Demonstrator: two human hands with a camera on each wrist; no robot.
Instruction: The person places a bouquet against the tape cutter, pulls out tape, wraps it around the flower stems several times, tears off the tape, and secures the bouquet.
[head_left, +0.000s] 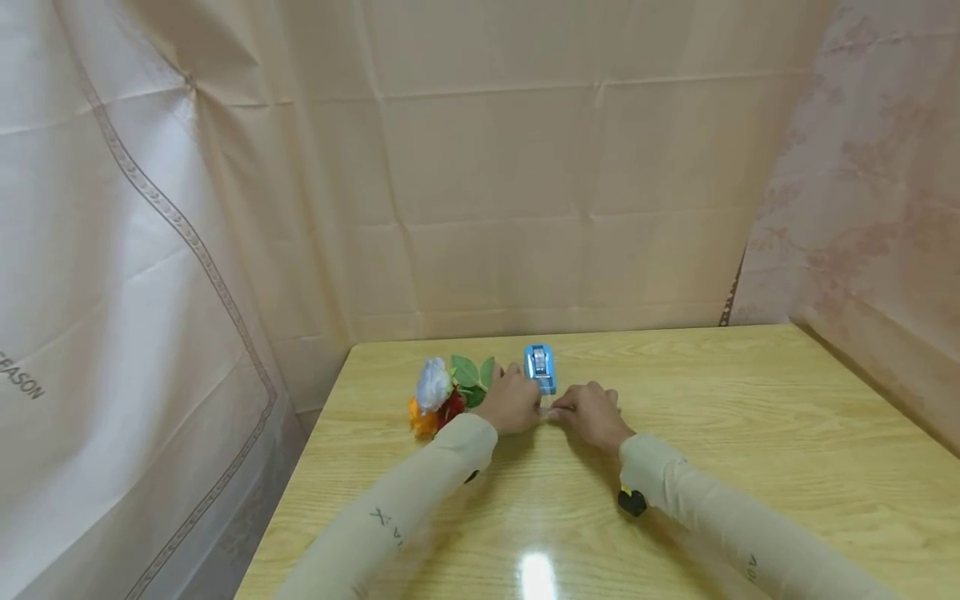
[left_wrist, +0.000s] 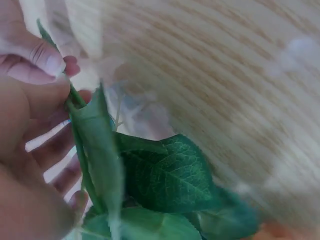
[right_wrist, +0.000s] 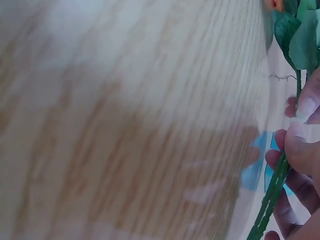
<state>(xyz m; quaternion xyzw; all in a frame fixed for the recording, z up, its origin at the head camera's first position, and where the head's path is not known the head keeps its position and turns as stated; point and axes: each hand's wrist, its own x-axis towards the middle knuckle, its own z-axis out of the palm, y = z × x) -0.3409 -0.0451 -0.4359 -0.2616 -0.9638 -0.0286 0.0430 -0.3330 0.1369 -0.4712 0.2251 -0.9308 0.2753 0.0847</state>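
My left hand (head_left: 512,402) grips the green stems of a small bunch of artificial flowers lying to its left. The bunch has a pale bluish-white bloom (head_left: 433,385), an orange bloom (head_left: 423,418) and a dark red bloom (head_left: 452,407). Green leaves (left_wrist: 170,175) hang beside the left palm in the left wrist view. Close by on the right, my right hand (head_left: 596,414) pinches the stems (right_wrist: 272,205) between thumb and fingers. A small whitish bit (head_left: 546,411) shows between the hands; its kind is unclear. Just beyond them stands a blue tape dispenser (head_left: 540,369).
The wood-grain table (head_left: 750,417) carries all of this. Beige cloth (head_left: 562,167) hangs behind its far edge, with further cloth along the left and right sides. A dark, knob-like thing (head_left: 632,502) sits under the right cuff.
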